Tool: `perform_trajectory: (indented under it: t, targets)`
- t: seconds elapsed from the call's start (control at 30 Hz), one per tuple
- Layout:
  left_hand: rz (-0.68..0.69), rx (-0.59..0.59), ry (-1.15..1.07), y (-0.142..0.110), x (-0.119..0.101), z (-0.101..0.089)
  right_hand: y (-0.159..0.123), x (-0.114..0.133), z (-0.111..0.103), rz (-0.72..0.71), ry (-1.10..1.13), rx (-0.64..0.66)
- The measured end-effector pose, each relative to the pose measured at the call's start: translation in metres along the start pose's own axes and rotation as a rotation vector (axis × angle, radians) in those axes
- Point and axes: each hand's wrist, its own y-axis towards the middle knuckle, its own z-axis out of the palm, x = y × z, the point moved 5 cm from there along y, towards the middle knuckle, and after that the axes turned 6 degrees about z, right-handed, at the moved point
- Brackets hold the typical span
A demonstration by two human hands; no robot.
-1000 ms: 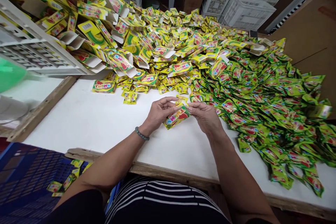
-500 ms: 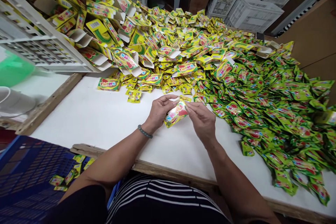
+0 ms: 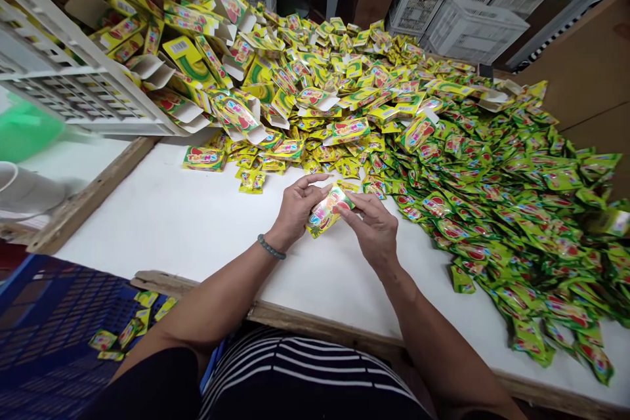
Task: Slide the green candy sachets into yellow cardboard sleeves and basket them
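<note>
A small yellow and green candy box (image 3: pixel 325 211) with a printed fruit design is held at a tilt above the white tabletop (image 3: pixel 207 223). My left hand (image 3: pixel 296 207) pinches its left upper edge between thumb and fingers. On the other side, my right hand (image 3: pixel 373 226) grips the right upper end, thumb on the printed face. Fingers cover parts of both edges. Just beyond the hands lie yellow candy packets (image 3: pixel 251 181) and a heap of green candy packets (image 3: pixel 492 210) that spreads to the right.
A white crate (image 3: pixel 98 102) lies tipped at the left, spilling open-ended boxes (image 3: pixel 236 115) onto the table. Below the left table edge stands a blue basket (image 3: pixel 44 315) with several filled boxes. Behind are stacked white crates (image 3: pixel 477 29). A white cup (image 3: pixel 27 190) sits far left.
The right hand has shifted slightly left and its thumb lies lower on the box's face. The box has turned a little, and the left hand stays nearly in place.
</note>
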Motion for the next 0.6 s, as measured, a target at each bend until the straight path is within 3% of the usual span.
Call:
perform_trajectory:
  t: [0.07, 0.13, 0.27, 0.3, 0.33, 0.37, 0.47, 0.5, 0.53, 0.6]
  targets:
    - [-0.005, 0.025, 0.041, 0.001, 0.0, -0.001, 0.003, 0.0, -0.003, -0.004, -0.028, 0.035]
    - [-0.039, 0.124, 0.134, 0.0, 0.003, 0.0, 0.009, -0.008, -0.01, 0.029, -0.053, 0.064]
    - [-0.189, 0.628, 0.452, -0.008, 0.02, 0.011, 0.034, -0.046, -0.041, 0.21, -0.217, -0.145]
    - [-0.163, 0.68, 0.539, -0.007, 0.021, 0.01, 0.042, -0.055, -0.044, 0.226, -0.303, -0.164]
    - [-0.087, 0.645, 0.64, -0.001, 0.018, 0.004, 0.05, -0.063, -0.044, 0.225, -0.376, -0.133]
    - [0.033, 0.526, 0.757, 0.007, 0.01, -0.004, 0.057, -0.07, -0.041, 0.221, -0.406, -0.1]
    - [0.456, 0.002, 1.119, 0.031, -0.029, -0.037, 0.07, -0.082, -0.02, 0.178, -0.539, 0.06]
    - [0.556, -0.112, 1.208, 0.038, -0.04, -0.046, 0.07, -0.084, -0.012, 0.176, -0.6, 0.111]
    - [0.62, -0.169, 1.278, 0.045, -0.047, -0.053, 0.068, -0.086, -0.006, 0.183, -0.657, 0.153]
    - [0.642, -0.158, 1.385, 0.06, -0.051, -0.062, 0.063, -0.088, -0.001, 0.216, -0.715, 0.202]
